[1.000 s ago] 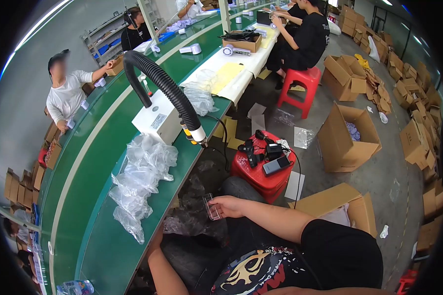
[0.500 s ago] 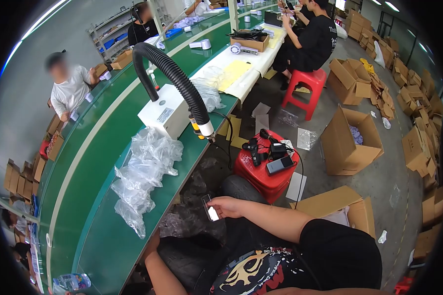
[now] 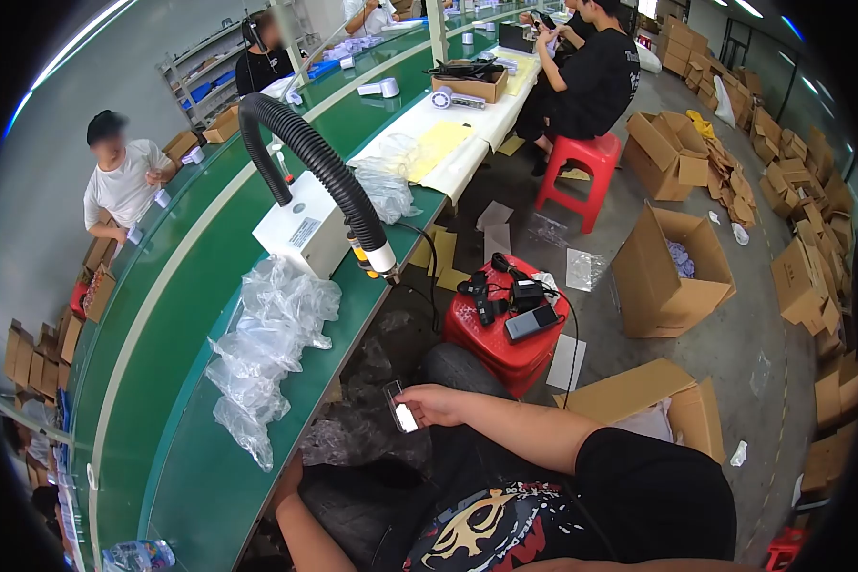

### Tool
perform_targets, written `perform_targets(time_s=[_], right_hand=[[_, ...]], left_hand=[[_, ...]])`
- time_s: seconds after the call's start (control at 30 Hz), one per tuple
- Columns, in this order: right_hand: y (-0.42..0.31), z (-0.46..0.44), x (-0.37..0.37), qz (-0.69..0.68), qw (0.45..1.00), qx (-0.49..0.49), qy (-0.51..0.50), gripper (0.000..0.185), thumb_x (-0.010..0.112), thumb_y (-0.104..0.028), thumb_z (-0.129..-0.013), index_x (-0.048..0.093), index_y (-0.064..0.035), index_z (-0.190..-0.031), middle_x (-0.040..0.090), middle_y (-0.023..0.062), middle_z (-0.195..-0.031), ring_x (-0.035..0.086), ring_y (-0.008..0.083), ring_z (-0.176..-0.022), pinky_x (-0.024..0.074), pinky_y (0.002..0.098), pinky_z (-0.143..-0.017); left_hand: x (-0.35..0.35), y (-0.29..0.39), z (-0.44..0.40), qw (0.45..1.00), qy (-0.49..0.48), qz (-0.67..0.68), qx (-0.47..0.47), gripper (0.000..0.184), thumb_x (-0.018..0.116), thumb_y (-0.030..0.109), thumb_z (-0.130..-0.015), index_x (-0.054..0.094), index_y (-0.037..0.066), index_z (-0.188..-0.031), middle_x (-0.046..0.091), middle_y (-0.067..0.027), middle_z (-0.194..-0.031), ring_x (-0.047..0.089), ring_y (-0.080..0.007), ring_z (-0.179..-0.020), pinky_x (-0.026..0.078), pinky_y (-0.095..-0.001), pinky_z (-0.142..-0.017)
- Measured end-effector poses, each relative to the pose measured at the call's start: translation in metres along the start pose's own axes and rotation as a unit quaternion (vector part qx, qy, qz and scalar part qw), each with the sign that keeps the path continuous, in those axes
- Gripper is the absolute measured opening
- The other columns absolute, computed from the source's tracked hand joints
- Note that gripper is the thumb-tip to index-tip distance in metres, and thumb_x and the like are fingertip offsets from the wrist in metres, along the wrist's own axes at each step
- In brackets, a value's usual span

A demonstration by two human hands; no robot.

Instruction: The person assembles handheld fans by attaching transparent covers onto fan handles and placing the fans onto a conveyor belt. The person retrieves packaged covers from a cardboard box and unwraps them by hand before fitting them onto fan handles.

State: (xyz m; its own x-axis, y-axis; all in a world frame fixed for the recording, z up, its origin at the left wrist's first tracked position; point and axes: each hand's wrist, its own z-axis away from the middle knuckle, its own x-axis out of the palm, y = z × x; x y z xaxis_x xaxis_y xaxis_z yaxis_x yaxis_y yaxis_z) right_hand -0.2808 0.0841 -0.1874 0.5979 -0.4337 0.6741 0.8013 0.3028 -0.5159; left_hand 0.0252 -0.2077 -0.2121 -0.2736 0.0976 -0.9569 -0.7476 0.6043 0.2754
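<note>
My right hand is closed on a small clear rectangular plate with a bright white patch, held above my lap. What exactly this plate is, I cannot make out. At the near edge of the green table, my left hand is mostly hidden, its fingers out of sight. Crumpled clear plastic bags lie on the table close by. Behind them stands a white machine box with a black flexible hose arching over toward me, ending in a white nozzle.
Right of my knees, a red stool carries cables, adapters and a grey handheld device. Open cardboard boxes stand on the floor. A green conveyor runs along the left. Co-workers sit across it and farther up the line.
The whole view has shifted slightly, so most things sit a little further left. My right hand keeps the clear plate in nearly the same pose. A co-worker across the belt moves slightly.
</note>
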Motion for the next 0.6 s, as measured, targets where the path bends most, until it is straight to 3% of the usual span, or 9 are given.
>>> perform_targets(time_s=[0.13,0.23,0.6], right_hand=[[-0.001,0.001,0.0,0.003,1.0,0.0,-0.003,0.021,0.056,-0.029,-0.1,0.063,-0.0117,-0.111,0.068,0.0058,-0.099,0.066,0.0205,-0.093,0.0528,0.0373,-0.083],[-0.001,0.001,-0.001,0.011,1.0,0.01,-0.011,0.023,0.055,-0.03,-0.102,0.063,-0.0129,-0.115,0.068,0.0017,-0.104,0.066,0.0179,-0.099,0.0507,0.0368,-0.089],[0.0,0.002,0.001,0.01,1.0,0.0,-0.005,0.021,0.056,-0.029,-0.101,0.062,-0.0122,-0.113,0.068,0.0042,-0.1,0.066,0.0194,-0.094,0.0524,0.0372,-0.085]], left_hand=[[0.001,-0.001,0.005,0.999,0.005,0.001,-0.054,0.044,0.066,0.027,-0.075,0.07,0.004,-0.112,0.068,-0.0225,-0.118,0.061,-0.0427,-0.115,0.045,-0.0477,-0.102],[-0.016,0.015,0.011,0.999,0.007,0.001,-0.046,0.044,0.066,0.026,-0.075,0.07,0.004,-0.112,0.068,-0.0226,-0.119,0.06,-0.0428,-0.115,0.045,-0.0478,-0.103],[-0.021,0.024,0.011,0.999,0.026,0.0,-0.045,0.044,0.066,0.03,-0.077,0.069,0.003,-0.112,0.068,-0.0215,-0.119,0.061,-0.0414,-0.115,0.044,-0.0475,-0.103]])
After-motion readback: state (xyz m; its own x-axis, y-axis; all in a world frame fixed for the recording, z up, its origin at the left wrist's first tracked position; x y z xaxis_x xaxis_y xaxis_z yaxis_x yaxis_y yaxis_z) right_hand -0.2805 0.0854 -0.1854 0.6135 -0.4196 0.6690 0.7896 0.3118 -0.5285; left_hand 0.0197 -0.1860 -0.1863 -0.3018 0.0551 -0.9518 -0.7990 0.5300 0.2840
